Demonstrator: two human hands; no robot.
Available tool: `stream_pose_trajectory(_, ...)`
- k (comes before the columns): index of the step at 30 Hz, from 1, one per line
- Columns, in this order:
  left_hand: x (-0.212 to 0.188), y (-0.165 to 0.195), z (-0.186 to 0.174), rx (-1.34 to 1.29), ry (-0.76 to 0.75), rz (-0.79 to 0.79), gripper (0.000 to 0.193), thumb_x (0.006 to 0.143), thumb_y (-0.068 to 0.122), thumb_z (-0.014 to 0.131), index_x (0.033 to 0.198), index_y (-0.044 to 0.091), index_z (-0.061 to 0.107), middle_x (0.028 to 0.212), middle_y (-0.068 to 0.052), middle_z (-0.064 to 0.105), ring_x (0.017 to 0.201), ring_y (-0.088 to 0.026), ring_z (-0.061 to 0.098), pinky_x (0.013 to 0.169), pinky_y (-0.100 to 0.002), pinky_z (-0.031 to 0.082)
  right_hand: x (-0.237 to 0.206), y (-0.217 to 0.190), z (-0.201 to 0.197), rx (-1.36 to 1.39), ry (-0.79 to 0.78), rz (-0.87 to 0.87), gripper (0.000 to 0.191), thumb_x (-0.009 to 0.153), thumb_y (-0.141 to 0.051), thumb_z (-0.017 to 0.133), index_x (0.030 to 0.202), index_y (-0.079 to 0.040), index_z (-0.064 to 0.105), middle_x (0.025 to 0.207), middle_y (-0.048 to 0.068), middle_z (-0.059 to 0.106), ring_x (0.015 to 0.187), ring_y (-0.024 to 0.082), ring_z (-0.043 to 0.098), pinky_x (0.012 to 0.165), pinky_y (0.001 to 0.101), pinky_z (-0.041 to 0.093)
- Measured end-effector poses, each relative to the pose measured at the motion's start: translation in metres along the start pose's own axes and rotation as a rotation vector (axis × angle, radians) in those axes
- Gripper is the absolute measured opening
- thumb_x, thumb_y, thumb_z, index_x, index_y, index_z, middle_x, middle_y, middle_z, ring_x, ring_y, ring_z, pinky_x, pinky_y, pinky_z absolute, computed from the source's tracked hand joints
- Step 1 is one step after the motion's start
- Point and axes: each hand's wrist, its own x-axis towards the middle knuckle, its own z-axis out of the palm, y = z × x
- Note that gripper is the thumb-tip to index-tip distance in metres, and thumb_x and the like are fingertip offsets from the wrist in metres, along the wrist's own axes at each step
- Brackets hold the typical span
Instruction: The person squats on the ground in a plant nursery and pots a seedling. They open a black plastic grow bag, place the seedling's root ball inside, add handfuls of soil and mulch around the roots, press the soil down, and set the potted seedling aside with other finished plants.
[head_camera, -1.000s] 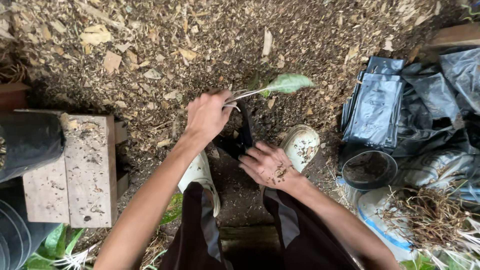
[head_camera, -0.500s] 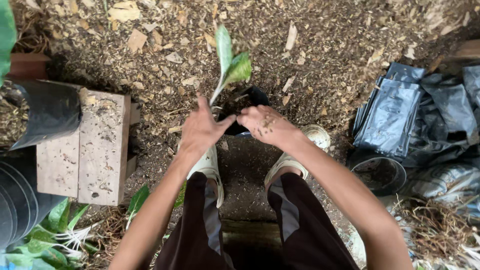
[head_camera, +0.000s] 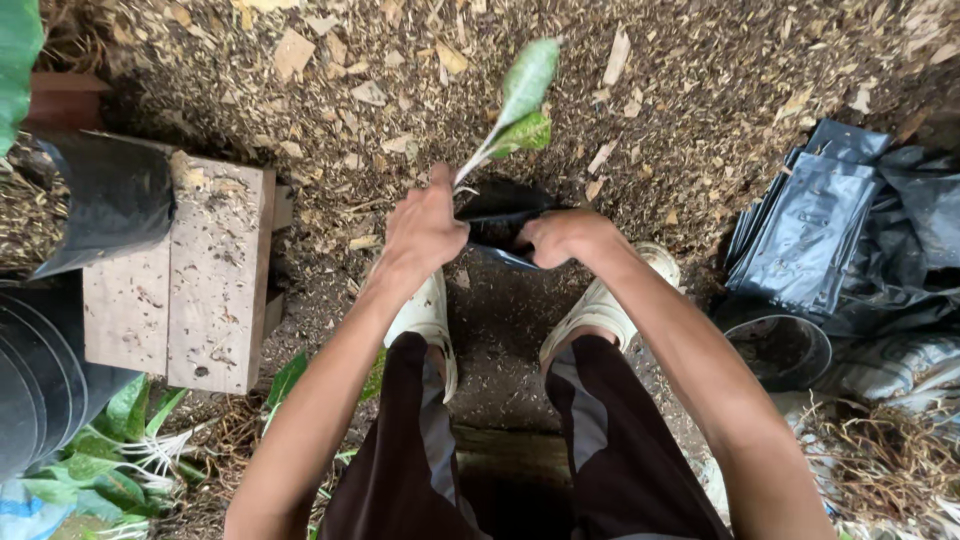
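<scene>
Step in hand, as I judge it: setting a seedling into its bag.

- My left hand (head_camera: 425, 228), centre of frame: fingers closed around the pale stem of a small green-leaved seedling (head_camera: 520, 100), whose two leaves point toward the top of the frame.
- My right hand (head_camera: 562, 237), just right of centre: curled shut on the rim of a small black plastic grow bag (head_camera: 505, 215), which sits on the ground between both hands, just above my pale shoes (head_camera: 600, 305). The stem's foot meets the bag's mouth; whether it is already bedded I cannot tell.
- Next move, in my judgement: keep the stem upright while the bag's mouth stays wide, and avoid bending the soft stem.

Packages and containers:
- Stack of flat, shiny black plastic bags (head_camera: 810, 225), right edge.
- Round black pot (head_camera: 780, 350), open and dark inside, lower right.
- Filled black grow bag (head_camera: 110, 200), upper left, resting at the end of a bare wooden block (head_camera: 180, 290).
- No labels or signs visible.

Ground: brown wood-chip mulch (head_camera: 330, 60).
</scene>
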Motion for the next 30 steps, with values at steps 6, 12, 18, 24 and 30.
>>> stream_pose_trajectory(6, -0.002, 0.012, -0.001, -0.128, -0.101, -0.162, 0.051, 0.086, 0.003, 0.066, 0.132, 0.004, 0.045, 0.081, -0.022, 0.073, 0.07, -0.034, 0.076, 0.065, -0.047, 0.065, -0.014, 0.001, 0.003, 0.191, 0.351, -0.111, 0.039, 0.095, -0.006, 0.058, 0.131, -0.019, 0.067, 0.118, 0.01, 0.074, 0.11, 0.026, 0.069, 0.097, 0.0406, 0.057)
stream_pose_trajectory(12, -0.002, 0.017, 0.0, -0.097, -0.012, -0.044, 0.055, 0.085, -0.001, 0.063, 0.137, 0.004, 0.045, 0.08, -0.02, 0.072, 0.069, -0.034, 0.074, 0.063, -0.047, 0.064, 0.009, 0.0, 0.016, 0.095, 0.422, -0.232, 0.053, 0.085, 0.003, 0.059, 0.131, -0.02, 0.068, 0.133, 0.01, 0.066, 0.124, 0.026, 0.061, 0.108, 0.0415, 0.05)
stream_pose_trajectory(18, -0.002, 0.018, 0.005, -0.013, 0.12, 0.073, 0.06, 0.081, 0.008, 0.073, 0.135, 0.005, 0.047, 0.078, -0.024, 0.071, 0.072, -0.041, 0.072, 0.069, -0.051, 0.06, 0.007, -0.006, 0.026, 0.044, 0.429, -0.191, 0.073, 0.078, 0.012, 0.055, 0.14, -0.026, 0.06, 0.155, 0.009, 0.043, 0.138, 0.035, 0.044, 0.11, 0.0571, 0.035)
stream_pose_trajectory(24, -0.001, 0.012, 0.011, 0.046, 0.162, 0.117, 0.04, 0.085, 0.008, 0.069, 0.125, 0.009, 0.06, 0.085, -0.022, 0.073, 0.075, -0.039, 0.074, 0.069, -0.05, 0.06, -0.022, -0.022, 0.018, -0.036, 0.904, -0.235, 0.052, 0.075, 0.001, 0.064, 0.127, 0.001, 0.062, 0.132, 0.028, 0.054, 0.129, 0.046, 0.051, 0.106, 0.067, 0.039)
stream_pose_trajectory(30, 0.001, 0.007, 0.017, 0.048, 0.194, 0.148, 0.03, 0.083, 0.007, 0.069, 0.113, 0.006, 0.063, 0.099, -0.02, 0.074, 0.078, -0.04, 0.073, 0.071, -0.051, 0.06, -0.019, -0.025, 0.034, -0.096, 0.875, -0.155, 0.053, 0.067, 0.001, 0.066, 0.12, 0.0, 0.063, 0.12, 0.023, 0.063, 0.115, 0.038, 0.061, 0.095, 0.0513, 0.053)
